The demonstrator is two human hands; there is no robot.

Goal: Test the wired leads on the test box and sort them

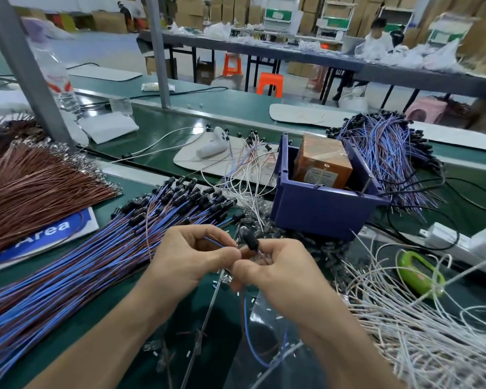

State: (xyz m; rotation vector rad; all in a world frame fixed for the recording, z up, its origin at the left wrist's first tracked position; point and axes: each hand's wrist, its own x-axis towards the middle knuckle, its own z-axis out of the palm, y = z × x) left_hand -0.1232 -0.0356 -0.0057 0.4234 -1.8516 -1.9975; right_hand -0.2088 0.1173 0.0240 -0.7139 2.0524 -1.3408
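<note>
On the green bench (104,313), left hand (191,259) and right hand (278,272) pinch one lead (252,242) near the test box (323,164) in its bin (320,211); best keep its bare ends apart, touching each contact firmly.

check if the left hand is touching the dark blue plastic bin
Apart. The head view shows the left hand pinching a thin blue-wired lead, with loose dark parts lying between it and the dark blue plastic bin.

Factory floor: conveyor bench (180,113), wire bundles (68,265), stacked cartons (225,7).
</note>
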